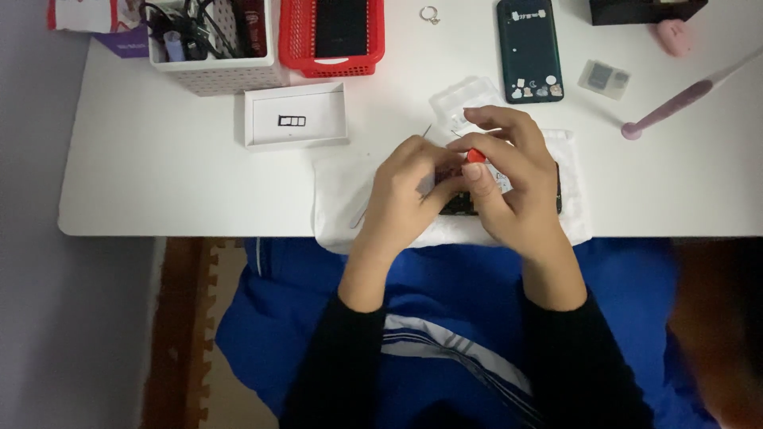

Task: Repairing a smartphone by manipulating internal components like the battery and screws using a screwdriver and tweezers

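Observation:
A dark opened phone [465, 205] lies on a white cloth [338, 202] at the table's front edge, mostly hidden under both hands. My right hand [513, 187] pinches a small red-handled tool [475, 156] between thumb and fingers, over the phone. My left hand [405, 187] rests on the phone's left end and holds thin metal tweezers [427, 131] whose tip pokes out beyond the fingers.
A white tray [296, 116] with a small black SIM-tray part sits at left. Behind stand a white basket [214, 44] of cables and a red basket [332, 36]. A dark phone back cover [528, 49], a ring [430, 14], a clear packet [604, 79] and a pink pen-like tool [675, 103] lie beyond.

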